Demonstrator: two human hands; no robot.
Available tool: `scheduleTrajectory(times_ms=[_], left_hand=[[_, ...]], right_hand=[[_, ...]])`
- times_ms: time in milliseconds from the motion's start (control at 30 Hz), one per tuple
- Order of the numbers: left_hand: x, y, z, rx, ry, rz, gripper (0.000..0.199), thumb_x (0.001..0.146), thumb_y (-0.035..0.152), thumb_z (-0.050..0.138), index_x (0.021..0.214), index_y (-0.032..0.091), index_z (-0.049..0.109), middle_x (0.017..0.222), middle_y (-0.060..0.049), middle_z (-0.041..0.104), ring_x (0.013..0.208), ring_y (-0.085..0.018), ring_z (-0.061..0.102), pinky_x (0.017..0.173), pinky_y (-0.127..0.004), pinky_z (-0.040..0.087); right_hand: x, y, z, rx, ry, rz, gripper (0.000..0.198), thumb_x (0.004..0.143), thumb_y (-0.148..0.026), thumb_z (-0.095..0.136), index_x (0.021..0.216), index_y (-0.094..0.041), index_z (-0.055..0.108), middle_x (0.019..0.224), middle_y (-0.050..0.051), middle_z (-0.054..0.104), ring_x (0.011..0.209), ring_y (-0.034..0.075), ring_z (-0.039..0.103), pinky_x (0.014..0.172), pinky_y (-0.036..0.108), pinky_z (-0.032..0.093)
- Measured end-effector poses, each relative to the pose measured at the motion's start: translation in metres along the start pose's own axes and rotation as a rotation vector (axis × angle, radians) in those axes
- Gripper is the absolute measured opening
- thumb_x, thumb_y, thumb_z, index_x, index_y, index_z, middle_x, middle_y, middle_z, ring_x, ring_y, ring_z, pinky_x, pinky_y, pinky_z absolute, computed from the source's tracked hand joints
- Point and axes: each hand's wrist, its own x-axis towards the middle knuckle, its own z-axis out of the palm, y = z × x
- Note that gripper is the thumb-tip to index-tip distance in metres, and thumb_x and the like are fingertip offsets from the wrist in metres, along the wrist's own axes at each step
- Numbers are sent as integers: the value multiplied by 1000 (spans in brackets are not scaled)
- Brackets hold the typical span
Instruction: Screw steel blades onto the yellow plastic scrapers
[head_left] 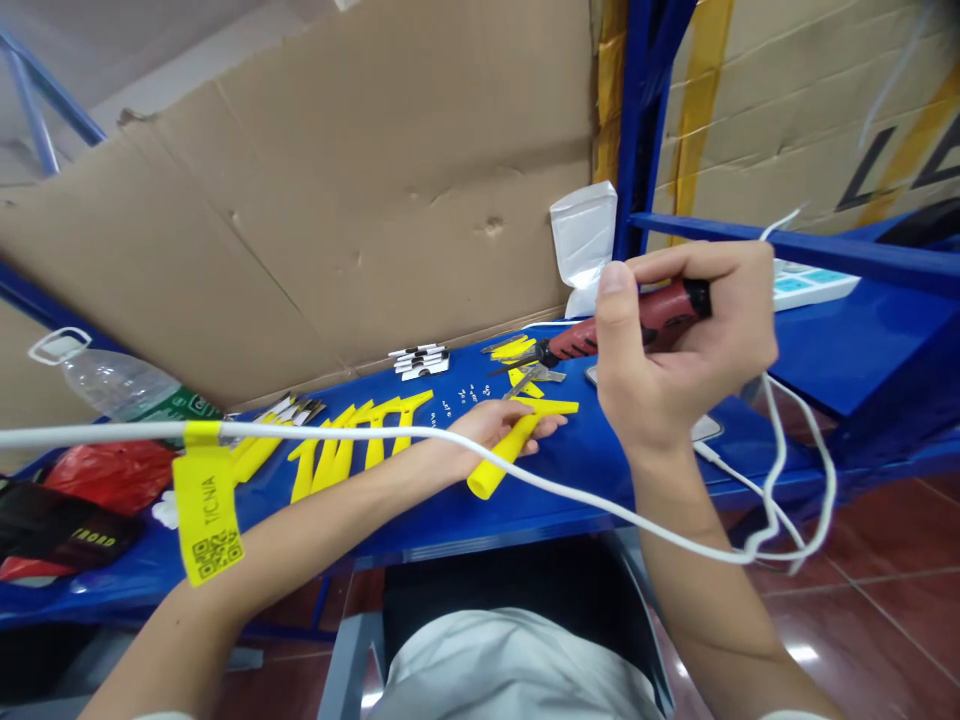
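Observation:
My left hand [499,428] is closed around a yellow plastic handle [496,468], a tube-shaped grip with a wider flat head, held low over the blue table. A thin metal blade-like piece [523,384] sticks up by its fingertips. In my right hand [686,340] is a red-and-black screwdriver [630,322], gripped by its handle. Its dark shaft points left and down, above the metal piece; whether they touch I cannot tell. Just behind, small yellow parts [513,348] and metal pieces lie together. Several tiny screws [463,396] are spread left of my left hand.
A row of yellow handles [341,445] lies on the blue table [450,530], near white-and-black packs [420,360]. A plastic bottle [124,380] and red bag [112,475] are at left. A tagged white cable [570,487] crosses in front of both arms. Cardboard [375,200] stands behind.

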Motion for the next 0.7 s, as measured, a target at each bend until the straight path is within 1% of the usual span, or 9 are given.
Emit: scheduleTrajectory(times_ms=[67,133,233,333,433,567,633,700], left_hand=[[1,0,-1,-47,9,-18,36,105,6,52,134,-3,71,105,-20,84,71,-17,79,58,-22,62],[1,0,-2,-91,3,-38,41,105,6,54,142,-3,68,104,-20,84,73,-18,81,60,-22,63],[0,-2,-1,-150,15,-50,46,106,6,54,151,-2,62,109,-21,84,81,-20,84,66,-23,66],[-6,-5,5,-183,47,-30,48,109,7,51,155,-3,58,116,-22,84,90,-21,86,73,-24,68],[-16,-3,14,-186,32,-27,48,111,8,47,156,-6,55,118,-23,84,90,-21,85,74,-25,69],[-29,2,22,-185,-38,-27,48,111,10,47,157,-3,57,123,-23,83,86,-18,83,71,-23,67],[-34,2,23,-174,-48,-40,45,110,10,48,152,-1,61,122,-22,82,85,-18,82,70,-23,66],[-36,1,21,-140,-33,-14,37,108,8,50,141,1,67,117,-21,81,80,-16,79,64,-21,63]], right_hand=[[-1,2,0,3,-1,3,26,100,-44,75,89,-23,65,86,1,61,75,12,63,64,28,52],[-1,2,1,16,-8,-10,22,100,-39,75,90,-23,65,86,0,62,76,12,63,65,28,52],[0,-1,0,31,-27,-27,19,101,-36,74,90,-23,65,86,0,62,72,11,62,63,27,50],[0,-4,-2,43,-56,23,21,102,-36,75,90,-22,64,87,0,62,69,10,61,64,29,50],[-1,-3,-2,51,-73,51,24,102,-39,75,90,-22,63,88,0,62,70,11,61,66,30,52],[-1,0,-1,22,-65,8,24,103,-42,73,91,-23,63,87,-1,64,66,9,57,65,29,52],[0,1,0,21,-40,-35,25,103,-41,72,90,-22,63,85,-1,64,63,8,55,61,28,50],[1,1,1,16,-25,-53,24,103,-39,72,88,-21,64,83,-1,65,62,8,54,59,27,48]])
